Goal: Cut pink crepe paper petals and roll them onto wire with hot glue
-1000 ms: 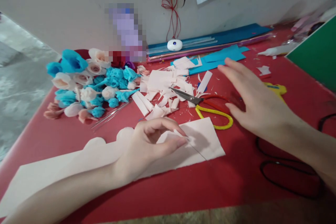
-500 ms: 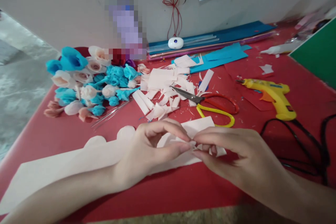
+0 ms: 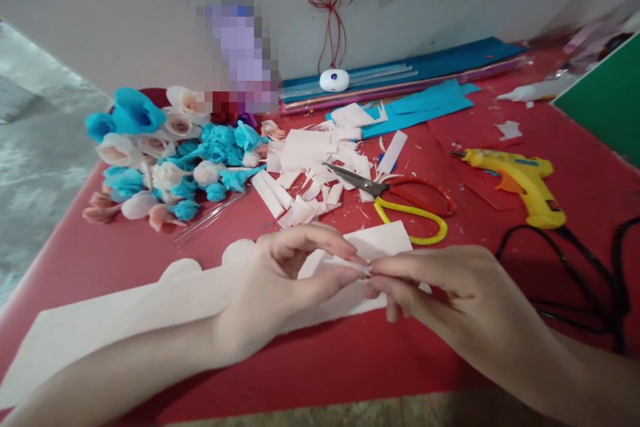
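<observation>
Between my two hands is a small white paper piece, thin and seen nearly edge-on. My left hand pinches it between thumb and forefinger. The fingertips of my right hand are closed on its right end, touching my left fingertips. Beneath both hands lies a long white paper strip on the red table. Two rounded white petal shapes stick out past its far edge. Just beyond my hands are scissors with one red and one yellow handle, blades resting against paper scraps.
Blue, white and pink paper flowers are heaped at the left. A yellow glue gun lies at the right with its black cable. Blue paper and a white oval device are near the wall. A green board stands far right.
My right fingers have drawn closer together at the paper piece's end, and some have dropped lower. The piece now looks flatter and more edge-on. My left hand has barely moved.
</observation>
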`<state>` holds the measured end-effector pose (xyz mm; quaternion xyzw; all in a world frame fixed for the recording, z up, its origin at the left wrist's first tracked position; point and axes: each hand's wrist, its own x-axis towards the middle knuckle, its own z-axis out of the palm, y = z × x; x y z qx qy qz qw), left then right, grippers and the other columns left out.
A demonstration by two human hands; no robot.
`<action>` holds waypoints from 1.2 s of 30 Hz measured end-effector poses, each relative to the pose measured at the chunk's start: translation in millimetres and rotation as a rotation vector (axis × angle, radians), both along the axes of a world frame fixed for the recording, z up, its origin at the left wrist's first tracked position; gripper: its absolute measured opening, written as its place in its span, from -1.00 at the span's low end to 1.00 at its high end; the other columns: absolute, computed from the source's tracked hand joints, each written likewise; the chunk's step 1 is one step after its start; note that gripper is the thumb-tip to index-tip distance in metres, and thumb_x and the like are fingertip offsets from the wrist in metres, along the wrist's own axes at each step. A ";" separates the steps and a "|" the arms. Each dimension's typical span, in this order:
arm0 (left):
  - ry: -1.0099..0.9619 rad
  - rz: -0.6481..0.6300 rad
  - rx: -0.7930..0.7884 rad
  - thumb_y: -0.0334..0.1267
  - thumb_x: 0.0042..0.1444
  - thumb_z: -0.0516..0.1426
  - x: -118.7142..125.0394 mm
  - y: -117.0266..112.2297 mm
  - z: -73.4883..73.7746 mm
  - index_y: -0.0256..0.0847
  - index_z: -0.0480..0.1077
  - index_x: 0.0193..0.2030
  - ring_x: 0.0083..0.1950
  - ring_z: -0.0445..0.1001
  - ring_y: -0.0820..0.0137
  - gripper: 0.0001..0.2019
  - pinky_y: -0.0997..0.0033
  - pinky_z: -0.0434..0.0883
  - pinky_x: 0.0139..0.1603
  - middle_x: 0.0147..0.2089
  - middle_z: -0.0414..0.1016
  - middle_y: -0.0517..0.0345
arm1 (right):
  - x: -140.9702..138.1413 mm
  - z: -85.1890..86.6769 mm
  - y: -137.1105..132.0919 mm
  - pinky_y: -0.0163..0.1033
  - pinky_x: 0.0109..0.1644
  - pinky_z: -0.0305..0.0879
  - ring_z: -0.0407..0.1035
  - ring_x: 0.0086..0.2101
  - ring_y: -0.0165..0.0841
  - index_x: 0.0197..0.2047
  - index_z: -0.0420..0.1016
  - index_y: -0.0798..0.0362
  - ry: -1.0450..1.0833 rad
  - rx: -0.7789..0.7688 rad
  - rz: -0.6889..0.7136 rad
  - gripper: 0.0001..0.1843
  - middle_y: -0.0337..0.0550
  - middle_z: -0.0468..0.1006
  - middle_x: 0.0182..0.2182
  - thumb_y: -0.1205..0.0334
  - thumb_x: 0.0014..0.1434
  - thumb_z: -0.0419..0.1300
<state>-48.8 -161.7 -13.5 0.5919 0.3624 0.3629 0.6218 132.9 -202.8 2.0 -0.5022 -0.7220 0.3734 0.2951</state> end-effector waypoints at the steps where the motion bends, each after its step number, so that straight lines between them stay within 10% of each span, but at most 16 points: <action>1: -0.004 0.001 0.001 -0.49 -0.06 0.23 -0.2 -0.1 -0.1 -0.16 0.46 -0.36 -0.26 0.46 0.43 -0.85 0.44 0.41 -0.17 -0.38 0.52 0.20 | 0.3 -0.5 -0.1 -0.44 -0.52 0.19 0.36 -0.61 -0.51 -0.47 0.48 0.04 -0.001 -0.001 0.000 -0.73 -0.33 0.47 -0.65 0.31 0.19 0.03; 20: -0.027 0.033 -0.011 -0.47 -0.10 0.25 1.2 -1.2 -2.8 -0.13 0.48 -0.39 -0.24 0.51 0.39 -0.85 0.42 0.46 -0.19 -0.35 0.56 0.19 | -0.3 0.5 -0.5 -0.44 -0.60 0.10 0.29 -0.66 -0.54 -0.47 0.50 0.06 0.070 0.007 -0.031 -0.75 -0.34 0.44 -0.68 0.33 0.16 0.05; 36: 0.246 -0.218 0.351 -0.38 -0.05 0.22 1.2 9.4 12.6 -0.13 0.55 -0.35 -0.31 0.43 0.35 -0.89 0.24 0.29 -0.06 -0.41 0.58 0.13 | 4.6 1.6 2.0 -0.39 -0.55 0.16 0.34 -0.63 -0.48 -0.57 0.46 0.09 0.045 -0.144 0.046 -0.74 -0.32 0.45 -0.71 0.37 0.10 0.07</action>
